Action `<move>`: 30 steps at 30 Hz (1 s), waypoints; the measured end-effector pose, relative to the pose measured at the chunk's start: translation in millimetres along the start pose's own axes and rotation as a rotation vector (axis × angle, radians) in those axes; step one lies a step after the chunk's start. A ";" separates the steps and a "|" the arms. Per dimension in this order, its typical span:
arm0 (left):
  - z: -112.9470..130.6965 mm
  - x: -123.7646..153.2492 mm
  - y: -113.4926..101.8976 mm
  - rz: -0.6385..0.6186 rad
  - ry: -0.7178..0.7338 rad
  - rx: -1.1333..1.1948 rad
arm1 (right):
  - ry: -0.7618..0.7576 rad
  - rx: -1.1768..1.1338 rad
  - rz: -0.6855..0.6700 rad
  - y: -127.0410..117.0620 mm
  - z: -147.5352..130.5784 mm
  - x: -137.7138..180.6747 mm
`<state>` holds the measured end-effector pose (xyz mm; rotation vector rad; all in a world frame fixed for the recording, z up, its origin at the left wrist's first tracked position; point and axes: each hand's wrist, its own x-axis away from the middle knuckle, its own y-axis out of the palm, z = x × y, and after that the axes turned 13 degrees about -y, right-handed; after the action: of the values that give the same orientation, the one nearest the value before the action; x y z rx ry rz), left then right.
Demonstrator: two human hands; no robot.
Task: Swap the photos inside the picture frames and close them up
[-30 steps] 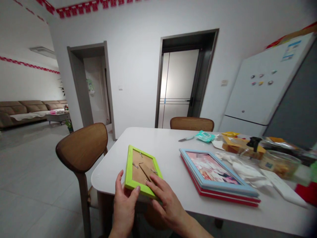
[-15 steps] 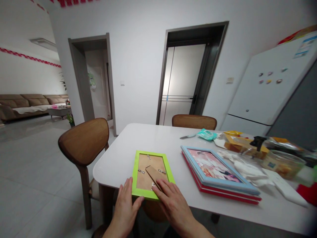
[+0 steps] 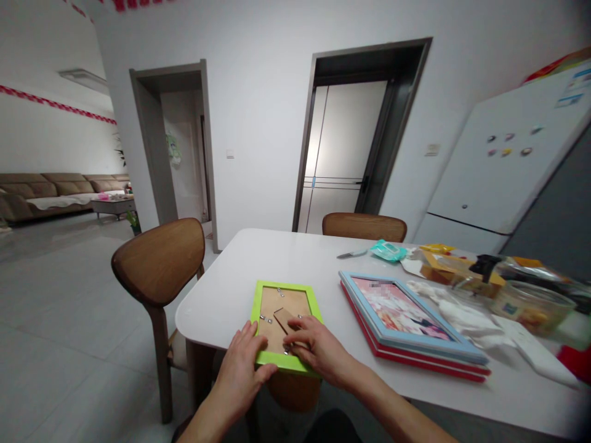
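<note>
A lime-green picture frame [image 3: 316, 303] lies face down at the table's front edge, its brown backing board [image 3: 272, 337] upward. Small metal clips sit around the board, and a brown stand leg [image 3: 282, 318] lies slantwise across it. My left hand [image 3: 242, 366] grips the near left corner, fingers on top and thumb along the front edge. My right hand [image 3: 318, 351] is over the near right part, fingers bent and pinched close to the stand leg and the near clip [image 3: 287, 351]. What its fingertips hold, if anything, is hidden.
To the right, a light-blue picture frame [image 3: 378, 326] with a photo lies on red frames [image 3: 415, 364]. Behind are a knife [image 3: 351, 254], a teal packet [image 3: 388, 250], crumpled white tissue [image 3: 466, 314] and a clear plastic tub [image 3: 533, 306]. Wooden chairs [image 3: 159, 263] stand around the table [image 3: 277, 255].
My right hand has gone from lying flat across the frame's near right corner to bent fingers over the backing board. My left hand still holds the left corner, slightly farther in.
</note>
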<state>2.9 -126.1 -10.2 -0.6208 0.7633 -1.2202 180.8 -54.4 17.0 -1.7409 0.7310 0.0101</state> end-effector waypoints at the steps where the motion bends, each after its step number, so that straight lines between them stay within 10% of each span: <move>1: 1.2 -0.7 -0.9 -0.001 0.002 0.013 | -0.008 -0.014 -0.020 0.5 2.2 -3.8; 17: 5.5 0.9 -3.0 0.008 -0.049 0.051 | 0.229 0.051 0.252 6.7 25.7 -9.2; 30: 9.3 3.3 -3.6 -0.002 -0.034 0.012 | 0.318 0.314 0.140 5.0 50.3 -12.6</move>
<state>8.7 -130.0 -2.4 -0.6313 0.7270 -1.2119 186.5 -5.0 1.7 -1.4025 1.0271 -0.2773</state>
